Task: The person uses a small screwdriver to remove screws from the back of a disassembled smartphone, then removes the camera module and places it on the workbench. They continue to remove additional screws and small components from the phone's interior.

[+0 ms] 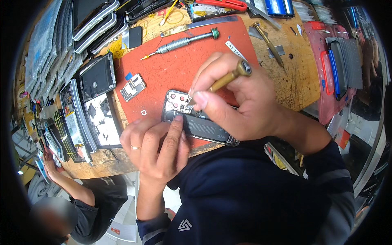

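Observation:
An opened smartphone [204, 125] lies slanted near the front edge of the red mat, its black battery and inner parts exposed. My left hand [157, 147] steadies its near left edge, fingers bent, with the index fingertip pressed on the inside just left of the battery. In my right hand [249, 102] is a brass-coloured screwdriver [225, 81], pinched between thumb and fingers. Its tip points down at the phone's upper end, beside the round camera openings; my thumb partly hides the contact. Left of the phone rest a small circuit board [133, 87] and a tiny white square frame [143, 112].
On the red mat [163, 73] lies a grey-green screwdriver [179, 43]. Another brass screwdriver [269, 45] sits on the wooden bench. Tablet parts [96, 77] and stacked wrapped panels [51, 49] crowd the left, a pink tray [322, 73] the right. Another person's arm [71, 185] reaches in lower left.

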Demonstrator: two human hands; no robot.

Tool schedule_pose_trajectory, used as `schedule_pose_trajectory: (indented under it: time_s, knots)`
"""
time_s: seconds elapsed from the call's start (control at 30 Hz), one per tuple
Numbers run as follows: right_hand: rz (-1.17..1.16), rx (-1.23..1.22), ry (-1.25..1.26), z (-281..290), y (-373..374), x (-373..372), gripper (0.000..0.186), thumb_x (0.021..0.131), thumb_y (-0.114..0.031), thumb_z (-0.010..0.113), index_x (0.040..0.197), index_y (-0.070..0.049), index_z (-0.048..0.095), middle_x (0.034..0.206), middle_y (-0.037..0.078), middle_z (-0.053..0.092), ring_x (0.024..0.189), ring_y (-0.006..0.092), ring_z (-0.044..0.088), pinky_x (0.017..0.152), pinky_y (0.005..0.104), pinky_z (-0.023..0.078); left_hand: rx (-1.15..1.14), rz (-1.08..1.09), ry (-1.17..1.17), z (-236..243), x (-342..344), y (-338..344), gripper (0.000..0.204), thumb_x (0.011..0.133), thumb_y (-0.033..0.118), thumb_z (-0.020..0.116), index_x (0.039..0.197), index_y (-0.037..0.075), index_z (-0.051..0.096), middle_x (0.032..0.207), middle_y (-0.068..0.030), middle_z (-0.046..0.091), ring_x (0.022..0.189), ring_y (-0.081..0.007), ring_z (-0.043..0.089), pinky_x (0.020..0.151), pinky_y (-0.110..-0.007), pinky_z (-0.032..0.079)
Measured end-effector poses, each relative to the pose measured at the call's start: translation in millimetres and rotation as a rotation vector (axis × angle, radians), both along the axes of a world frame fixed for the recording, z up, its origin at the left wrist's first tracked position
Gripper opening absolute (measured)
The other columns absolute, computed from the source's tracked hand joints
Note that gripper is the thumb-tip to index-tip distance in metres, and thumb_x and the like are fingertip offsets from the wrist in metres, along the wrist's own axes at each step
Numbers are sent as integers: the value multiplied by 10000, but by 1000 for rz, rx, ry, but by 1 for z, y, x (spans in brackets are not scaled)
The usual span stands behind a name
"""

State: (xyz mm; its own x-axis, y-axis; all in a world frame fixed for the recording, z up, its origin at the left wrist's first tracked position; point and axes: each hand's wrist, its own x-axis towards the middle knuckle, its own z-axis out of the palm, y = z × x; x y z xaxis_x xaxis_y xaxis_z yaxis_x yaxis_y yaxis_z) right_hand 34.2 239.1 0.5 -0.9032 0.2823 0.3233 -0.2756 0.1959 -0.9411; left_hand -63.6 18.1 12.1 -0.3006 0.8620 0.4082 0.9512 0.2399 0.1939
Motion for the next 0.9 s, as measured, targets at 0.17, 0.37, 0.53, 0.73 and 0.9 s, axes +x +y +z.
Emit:
schedule_pose_trajectory:
  time_s: [0.17,0.37,0.53,0.73,0.9]
  knots:
    - [39,131,56,-1,2,-1,177,958,75,754,1114,33,682,1032,173,763,862,198,768,737,289,608,34,11,-10,1,-1,0,330,824,183,810,1134,77,850,976,-33,683,968,-262,663,940,-474,482]
    - [78,125,53,0,1,-2,183,941,76,765,1100,33,684,1030,173,767,874,217,776,742,308,610,2,10,-3,1,-1,-1,315,833,189,807,1126,79,849,981,-32,691,981,-262,670,958,-481,478]
    - [86,143,58,-2,0,-1,179,937,67,771,1090,22,689,1022,159,768,867,229,772,751,318,605,-14,11,8,0,0,-3,307,835,193,810,1118,80,849,986,-33,697,986,-258,675,970,-487,478]
    - [46,142,132,-3,-1,-5,173,944,64,765,1095,16,694,1018,143,764,842,197,755,709,301,581,-17,17,15,0,0,-2,314,838,191,809,1131,84,848,983,-31,694,988,-257,677,974,-487,475]
    - [-14,96,-30,1,1,1,126,979,63,741,1083,8,695,992,99,746,777,84,669,642,238,501,-40,49,5,1,1,3,325,842,201,812,1149,103,850,992,-21,677,987,-257,669,973,-480,473]
